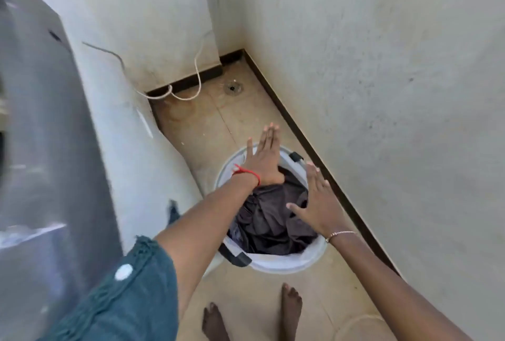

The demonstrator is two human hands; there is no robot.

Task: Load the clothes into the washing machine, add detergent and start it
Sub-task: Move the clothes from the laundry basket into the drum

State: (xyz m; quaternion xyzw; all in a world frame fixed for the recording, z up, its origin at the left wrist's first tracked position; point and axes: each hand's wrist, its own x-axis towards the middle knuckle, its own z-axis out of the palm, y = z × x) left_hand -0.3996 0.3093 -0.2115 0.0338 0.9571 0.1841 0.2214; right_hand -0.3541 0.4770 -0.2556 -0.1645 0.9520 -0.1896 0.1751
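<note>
White plastic forms the round laundry basket (pixel 276 265), which stands on smooth beige floor tiles (pixel 246 122), just beside the washing machine (pixel 117 127). The machine has a curved pale side and a glossy grey top, blurred at the left edge. Dark, crumpled clothes (pixel 273 220) fill the basket in soft folds, and a black strap handle (pixel 236 256) loops from its near rim. The left hand (pixel 262 160) reaches across the basket to its far rim, flat, with the fingers straight and mostly pressed together. A red thread (pixel 247 174) is tied round the wrist and a fringed teal sleeve (pixel 123 299) covers the upper arm. The right hand (pixel 314 204) is spread wide over the clothes, back up, gripping nothing. Whether it touches the fabric cannot be told. A thin bracelet (pixel 340 234) circles that wrist. Rough, speckled plaster walls (pixel 382 67) meet a dark skirting strip (pixel 314 149). A round metal drain (pixel 233 87) sits in the corner near a thin white cable (pixel 196 78). Two bare feet (pixel 291 305) stand on the tiles.
</note>
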